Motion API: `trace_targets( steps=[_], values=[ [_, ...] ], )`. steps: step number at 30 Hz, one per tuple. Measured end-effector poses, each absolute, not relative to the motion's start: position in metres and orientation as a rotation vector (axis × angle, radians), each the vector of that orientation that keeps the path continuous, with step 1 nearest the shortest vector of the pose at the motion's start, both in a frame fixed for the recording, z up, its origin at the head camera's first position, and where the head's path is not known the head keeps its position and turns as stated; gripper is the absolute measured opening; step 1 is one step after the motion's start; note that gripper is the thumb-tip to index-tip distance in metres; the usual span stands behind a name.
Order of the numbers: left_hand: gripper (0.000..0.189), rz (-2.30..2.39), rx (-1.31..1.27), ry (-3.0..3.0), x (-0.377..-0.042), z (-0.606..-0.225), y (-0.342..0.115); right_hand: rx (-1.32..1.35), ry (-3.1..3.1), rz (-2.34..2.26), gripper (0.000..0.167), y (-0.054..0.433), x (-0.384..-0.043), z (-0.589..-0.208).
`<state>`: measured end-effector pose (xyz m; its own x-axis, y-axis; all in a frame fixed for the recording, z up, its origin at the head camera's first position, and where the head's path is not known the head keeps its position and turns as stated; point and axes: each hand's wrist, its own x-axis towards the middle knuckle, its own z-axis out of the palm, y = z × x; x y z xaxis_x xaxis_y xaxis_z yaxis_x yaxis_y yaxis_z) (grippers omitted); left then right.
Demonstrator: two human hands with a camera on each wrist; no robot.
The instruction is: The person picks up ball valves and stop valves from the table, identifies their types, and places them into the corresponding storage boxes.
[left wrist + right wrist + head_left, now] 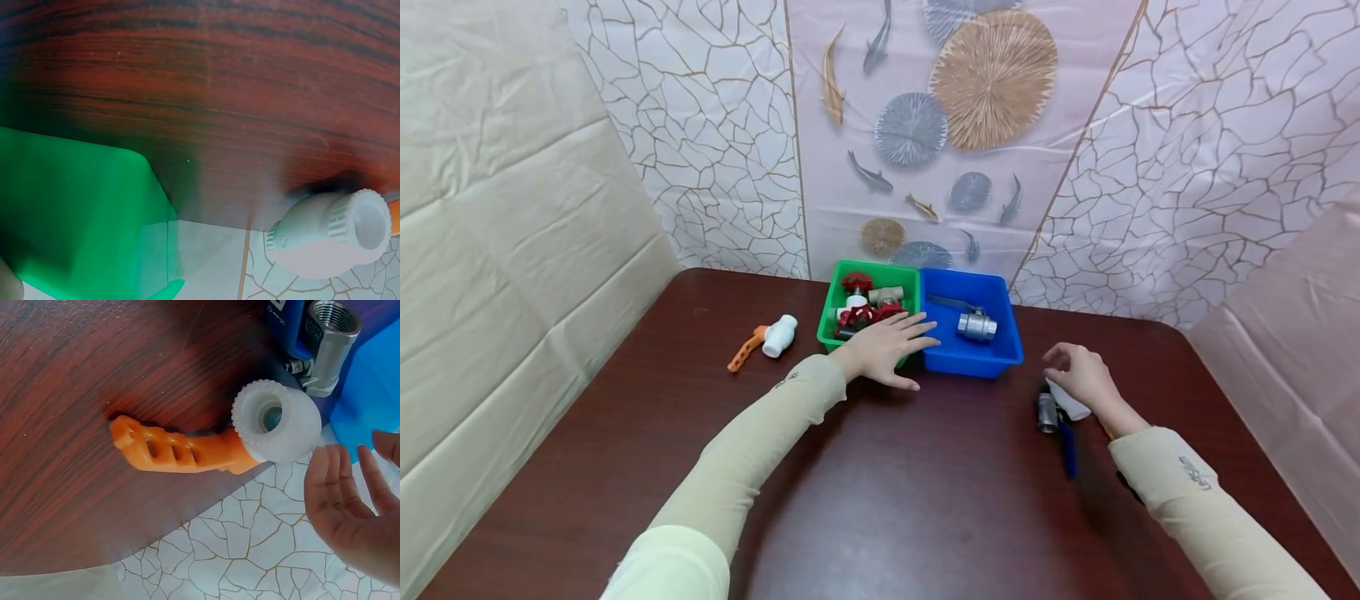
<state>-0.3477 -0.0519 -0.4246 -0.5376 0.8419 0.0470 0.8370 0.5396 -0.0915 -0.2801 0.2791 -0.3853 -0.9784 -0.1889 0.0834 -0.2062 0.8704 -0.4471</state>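
My left hand (pixel 891 343) reaches over the front of the green bin (pixel 825 321), its fingers spread and holding nothing. In that bin lie several valves with red handwheels (pixel 857 317). My right hand (pixel 1078 375) is beside a white plastic ball valve (pixel 281 422) with an orange lever (pixel 181 450); its fingers are loosely bent around nothing. In the right wrist view the fingertips come right up to the white body. A metal ball valve (pixel 1047 413) with a blue lever (pixel 1068 450) lies against the white one on the table.
A blue bin (pixel 973 365) adjoins the green one and contains a metal ball valve (pixel 977 326) with a grey lever. To the left of the bins lies another white ball valve (pixel 780 336) with an orange lever (pixel 747 350). A patterned cloth backdrop (pixel 730 150) stands behind the table.
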Motion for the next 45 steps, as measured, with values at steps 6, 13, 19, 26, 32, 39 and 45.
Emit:
trace_targets(
  steps=[6,13,19,26,32,39,45],
  values=[
    [0.082,0.099,-1.457,-2.672,-0.348,-0.426,-0.049,0.3,-3.062,0.663,0.032,0.289,-0.28,-0.384],
    [0.082,0.108,-1.452,-2.667,-0.348,-0.424,-0.048,0.267,-3.143,0.593,0.043,0.308,-0.279,-0.385],
    [0.082,0.102,-1.461,-2.661,-0.35,-0.423,-0.049,0.334,-3.225,0.541,0.053,0.321,-0.281,-0.389],
    [0.083,0.098,-1.462,-2.673,-0.349,-0.425,-0.051,0.382,-3.292,0.556,0.065,0.319,-0.281,-0.4],
    [0.083,0.116,-1.449,-2.667,-0.348,-0.426,-0.053,0.335,-3.299,0.605,0.062,0.314,-0.279,-0.405],
    [0.083,0.137,-1.445,-2.664,-0.347,-0.426,-0.051,0.366,-3.231,0.582,0.054,0.315,-0.279,-0.408],
    [0.084,0.127,-1.421,-2.694,-0.345,-0.424,-0.052,0.316,-3.19,0.531,0.054,0.318,-0.281,-0.411]
  ],
)
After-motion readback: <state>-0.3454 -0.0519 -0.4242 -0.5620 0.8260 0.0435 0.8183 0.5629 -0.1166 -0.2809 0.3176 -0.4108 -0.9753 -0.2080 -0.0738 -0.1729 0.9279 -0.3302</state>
